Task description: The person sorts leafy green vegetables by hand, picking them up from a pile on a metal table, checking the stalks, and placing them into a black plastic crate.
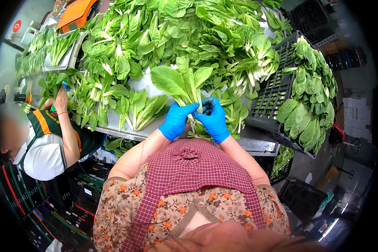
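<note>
Both my hands wear blue gloves and meet in front of my apron, above the near edge of a metal table [141, 85]. My left hand [179, 119] grips a leafy green plant [184, 82] near its pale stems, with the leaves pointing away from me. My right hand [213, 118] has its fingers curled at the base of the same stems; thumb and fingertips pinch there, partly hidden. A large heap of leafy greens [176, 37] covers much of the table beyond. Another bunch [146, 110] lies left of my hands, and more leaves lie just behind my right hand.
At the right a tilted black plastic crate [272, 91] holds greens stacked in rows. A co-worker [47, 135] handles greens at the left. Behind them are a metal tray with greens [61, 55] and an orange item [75, 14]. Black crates [88, 189] stand below left.
</note>
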Tool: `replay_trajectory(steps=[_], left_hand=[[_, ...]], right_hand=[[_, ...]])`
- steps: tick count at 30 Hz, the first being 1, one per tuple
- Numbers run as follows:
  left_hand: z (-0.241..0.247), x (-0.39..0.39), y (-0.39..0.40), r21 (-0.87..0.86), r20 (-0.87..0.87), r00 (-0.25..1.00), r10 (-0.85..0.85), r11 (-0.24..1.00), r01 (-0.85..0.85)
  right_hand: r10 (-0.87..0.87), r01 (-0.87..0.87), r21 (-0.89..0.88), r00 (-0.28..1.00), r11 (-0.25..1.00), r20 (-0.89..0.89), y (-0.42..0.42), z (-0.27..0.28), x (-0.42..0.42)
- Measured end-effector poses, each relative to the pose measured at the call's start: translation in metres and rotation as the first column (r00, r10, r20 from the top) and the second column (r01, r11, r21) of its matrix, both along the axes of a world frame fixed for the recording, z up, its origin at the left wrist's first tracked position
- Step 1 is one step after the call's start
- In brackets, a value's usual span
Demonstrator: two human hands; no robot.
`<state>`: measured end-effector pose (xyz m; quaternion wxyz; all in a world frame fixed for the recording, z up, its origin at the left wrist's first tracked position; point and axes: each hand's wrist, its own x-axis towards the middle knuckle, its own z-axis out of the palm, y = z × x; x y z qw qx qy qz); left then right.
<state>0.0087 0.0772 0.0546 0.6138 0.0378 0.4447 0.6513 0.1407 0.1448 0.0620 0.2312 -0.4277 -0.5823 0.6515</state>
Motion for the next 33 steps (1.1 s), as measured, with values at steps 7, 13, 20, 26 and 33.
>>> replay_trajectory(steps=[7,13,20,26,33], left_hand=[[-0.017,-0.005,-0.016,0.09,0.047,0.999,0.015,0.996,-0.019],[-0.02,0.001,-0.024,0.059,0.115,0.991,0.072,0.995,-0.079],[-0.03,0.0,-0.027,0.042,0.132,0.984,0.122,0.991,-0.129],[-0.028,-0.001,-0.02,0.068,0.167,0.974,0.151,0.984,-0.164],[-0.031,0.001,-0.026,-0.017,0.139,0.99,0.033,0.999,-0.031]], right_hand=[[0.002,-0.025,-0.216,0.994,0.976,-0.108,-0.005,-0.014,0.005],[0.028,-0.03,-0.109,0.999,0.994,-0.018,-0.017,-0.017,0.007],[-0.047,0.036,-0.195,0.998,0.98,-0.049,-0.019,-0.019,0.006],[-0.077,0.031,-0.335,0.989,0.942,-0.125,-0.013,-0.018,0.007],[0.077,-0.087,-0.27,0.996,0.959,-0.048,-0.004,-0.025,0.01]])
